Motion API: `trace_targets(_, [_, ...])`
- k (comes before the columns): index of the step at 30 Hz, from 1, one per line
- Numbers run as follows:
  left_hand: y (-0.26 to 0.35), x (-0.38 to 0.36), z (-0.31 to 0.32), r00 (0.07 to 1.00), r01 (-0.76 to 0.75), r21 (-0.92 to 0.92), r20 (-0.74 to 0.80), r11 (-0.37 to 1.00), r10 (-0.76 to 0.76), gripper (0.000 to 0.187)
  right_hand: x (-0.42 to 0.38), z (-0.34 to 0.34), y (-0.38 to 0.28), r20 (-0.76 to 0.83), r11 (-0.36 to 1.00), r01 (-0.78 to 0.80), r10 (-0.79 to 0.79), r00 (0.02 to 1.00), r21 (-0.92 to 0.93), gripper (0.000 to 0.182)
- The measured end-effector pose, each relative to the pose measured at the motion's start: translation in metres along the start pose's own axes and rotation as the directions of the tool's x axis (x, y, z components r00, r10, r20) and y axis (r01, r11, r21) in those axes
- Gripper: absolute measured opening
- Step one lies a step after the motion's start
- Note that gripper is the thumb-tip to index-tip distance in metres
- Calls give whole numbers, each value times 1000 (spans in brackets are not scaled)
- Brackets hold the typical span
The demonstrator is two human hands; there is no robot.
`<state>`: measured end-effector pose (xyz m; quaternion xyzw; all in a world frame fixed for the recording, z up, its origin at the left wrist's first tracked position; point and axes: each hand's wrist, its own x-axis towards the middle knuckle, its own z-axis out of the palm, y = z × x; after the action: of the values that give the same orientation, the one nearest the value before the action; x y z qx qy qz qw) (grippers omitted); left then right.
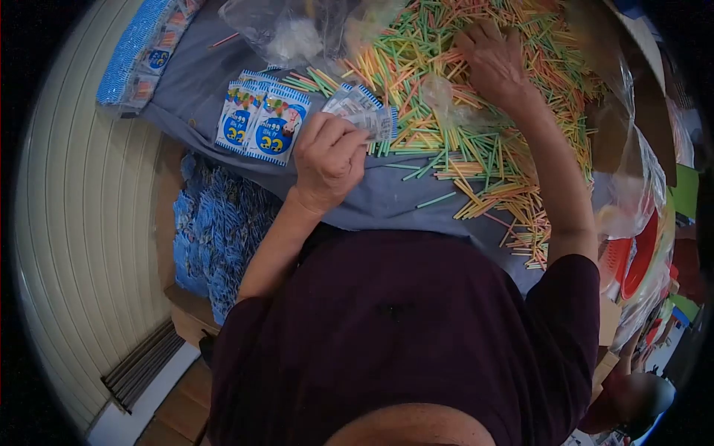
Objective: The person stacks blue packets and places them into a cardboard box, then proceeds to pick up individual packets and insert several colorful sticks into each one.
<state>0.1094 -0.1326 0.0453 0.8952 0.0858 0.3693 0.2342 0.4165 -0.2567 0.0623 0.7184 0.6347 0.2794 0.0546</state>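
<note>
My left hand (331, 160) pinches the edge of a small packet (372, 119), turned so that its pale printed back and blue striped border show. Just left of this hand, several blue-and-white packets (275, 130) lie overlapped on the grey cloth. My right hand (494, 67) reaches into a big heap of thin sticks (424, 44) in green, yellow, orange and pink. Its fingers are bent and apart, their tips partly hidden among the sticks. A crumpled clear plastic bag (454, 111) lies on the heap below that hand.
Strips of blue packets (137, 67) lie at the upper left of the grey cloth (379, 197). A cardboard box (190, 308) full of blue packets (219, 223) stands below. Clear plastic (294, 33) lies at the back. Red baskets (639, 260) and another person (625, 401) are at right.
</note>
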Motion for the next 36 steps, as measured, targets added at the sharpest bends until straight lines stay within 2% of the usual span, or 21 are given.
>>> trace_targets(2, [4,-4,-3,992,-31,116,124,993,17,12,0,-12,5,83,997,-68,65,994,31,35])
trace_targets(3, [6,-4,-5,992,-30,120,123,992,15,12,-2,-17,12,161,965,-223,201,966,138,36])
trace_targets(4, [8,-3,-6,994,56,46,89,997,-60,11,-5,-19,16,255,896,-383,325,910,226,38])
trace_targets(7, [5,-1,-8,978,183,-50,113,982,-176,11,-17,-21,24,253,769,-531,468,847,355,39])
trace_targets(12, [-6,11,-10,955,248,-164,209,955,-212,12,-27,10,29,261,594,-537,490,832,599,39])
trace_targets(14, [-2,19,-14,997,70,-52,-12,996,-71,11,-31,19,28,230,547,-530,523,821,648,40])
trace_targets(15, [-1,20,-16,998,69,-54,-8,996,-69,11,-32,30,31,218,504,-518,538,814,691,39])
trace_targets(17, [1,17,-19,988,-149,163,50,975,143,13,-36,42,36,209,458,-502,551,808,734,38])
trace_targets(19, [3,2,-11,992,-79,130,103,988,66,13,-26,30,36,204,102,-354,656,727,930,35])
trace_targets(20, [2,-3,-7,987,-12,92,162,996,-4,14,-23,4,40,202,102,-351,656,727,931,35])
trace_targets(22, [2,0,-9,986,43,48,156,998,-50,13,23,-98,-2,587,-168,-764,746,314,623,33])
trace_targets(23, [3,0,-11,984,105,10,146,994,-106,13,11,-83,4,591,-168,-769,744,311,617,33])
trace_targets(25, [0,4,-14,978,119,-1,171,993,-117,12,-18,-21,21,392,-58,-429,531,752,901,44])
trace_targets(26, [-2,6,-15,972,127,-12,199,992,-122,12,-20,-1,17,390,-57,-427,528,754,903,44])
trace_targets(28, [-6,7,-14,965,181,-73,206,981,-163,11,-21,21,7,221,345,-425,497,839,837,50])
trace_targets(29, [-8,7,-14,955,233,-135,220,963,-201,11,-28,22,-3,32,668,-446,535,844,595,56])
trace_targets(30, [-9,7,-14,954,233,-139,222,962,-199,11,-31,28,1,35,668,-450,537,843,592,56])
trace_targets(32, [-13,6,-17,924,368,-311,226,876,-308,10,-33,42,15,228,529,-456,440,869,715,57])
trace_targets(33, [-14,6,-19,924,369,-313,226,875,-309,10,-31,29,18,230,531,-457,439,869,714,57])
trace_targets(35, [-13,10,-22,887,447,-599,200,665,-416,15,-24,-22,28,399,89,-480,434,808,873,55])
trace_targets(36, [-11,14,-22,888,444,-604,197,662,-416,15,-21,-39,26,398,96,-480,433,809,872,55])
